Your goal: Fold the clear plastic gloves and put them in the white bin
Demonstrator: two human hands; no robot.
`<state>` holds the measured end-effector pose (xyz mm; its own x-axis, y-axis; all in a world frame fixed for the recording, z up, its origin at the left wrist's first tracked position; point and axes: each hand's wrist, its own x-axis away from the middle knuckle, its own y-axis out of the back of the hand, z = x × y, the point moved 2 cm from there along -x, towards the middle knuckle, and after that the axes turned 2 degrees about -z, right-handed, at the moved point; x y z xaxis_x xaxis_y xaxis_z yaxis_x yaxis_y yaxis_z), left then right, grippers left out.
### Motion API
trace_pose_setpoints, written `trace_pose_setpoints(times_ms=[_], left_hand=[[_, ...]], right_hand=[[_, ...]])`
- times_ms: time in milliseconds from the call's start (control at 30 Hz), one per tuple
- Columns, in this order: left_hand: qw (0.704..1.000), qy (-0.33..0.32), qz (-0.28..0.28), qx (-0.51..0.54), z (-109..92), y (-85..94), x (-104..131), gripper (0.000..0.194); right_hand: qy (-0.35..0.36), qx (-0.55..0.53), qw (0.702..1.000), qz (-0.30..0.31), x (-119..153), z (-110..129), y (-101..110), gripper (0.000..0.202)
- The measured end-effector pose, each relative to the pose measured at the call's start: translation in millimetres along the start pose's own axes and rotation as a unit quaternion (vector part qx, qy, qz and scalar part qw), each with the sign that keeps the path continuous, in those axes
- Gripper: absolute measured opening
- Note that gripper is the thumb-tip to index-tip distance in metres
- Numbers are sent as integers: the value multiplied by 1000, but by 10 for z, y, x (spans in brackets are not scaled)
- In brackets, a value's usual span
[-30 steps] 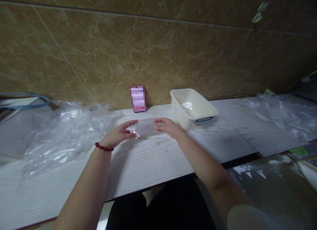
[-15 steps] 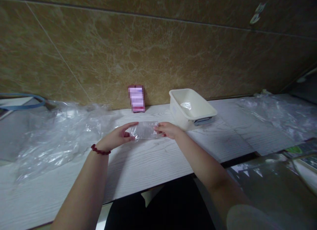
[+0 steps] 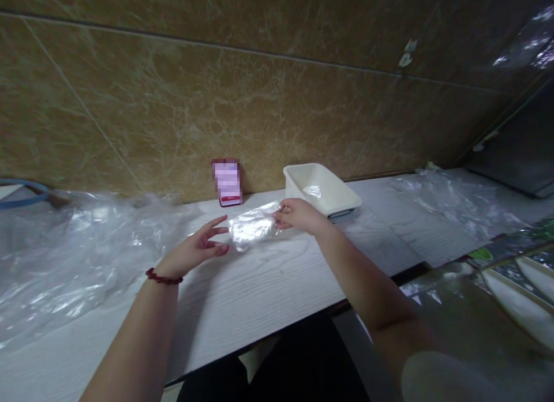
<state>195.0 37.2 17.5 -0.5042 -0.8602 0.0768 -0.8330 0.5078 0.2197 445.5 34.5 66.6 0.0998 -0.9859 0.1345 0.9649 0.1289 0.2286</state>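
Observation:
A small clear plastic packet (image 3: 253, 228), shiny with glare, is held just above the white wood-grain table (image 3: 259, 281). My right hand (image 3: 298, 214) pinches its right end between thumb and fingers. At the packet's left end my left hand (image 3: 201, 246) is open, thumb and fingers spread, with a small gap before the plastic. What the packet contains, if anything, cannot be made out. Just behind my right hand stands a cream plastic bin (image 3: 320, 188) with a clear piece of plastic (image 3: 312, 191) inside.
A phone (image 3: 228, 183) leans against the brown marbled wall (image 3: 173, 102). Crumpled clear plastic (image 3: 86, 252) covers the left of the table; more plastic sheeting (image 3: 459, 200) lies at the right. A blue band (image 3: 26, 194) is at the far left. The table's front edge runs near my body.
My left hand has let go of the packet's left end and its fingers have spread. The packet has tilted, its right end higher, in my right hand. The view has turned a little right.

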Motion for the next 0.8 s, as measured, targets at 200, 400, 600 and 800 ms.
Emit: trace_pose_setpoints(times_ms=[200,400,600,800], left_hand=[[997,69,-9,21,102,-56,-63,70],[995,91,9,25,153,-83,-83,68],[993,116,16,26,119,-158,-58,65],[994,102,37,1,66,-131,-7,63]], right_hand=[[63,235,956,-164,138,755,979,6],[-10,506,833,-222,49,1060,1555,10],[-61,511,843,-158,-261,726,1616,5],[-129,276,946,-108,-583,206,1638,6]])
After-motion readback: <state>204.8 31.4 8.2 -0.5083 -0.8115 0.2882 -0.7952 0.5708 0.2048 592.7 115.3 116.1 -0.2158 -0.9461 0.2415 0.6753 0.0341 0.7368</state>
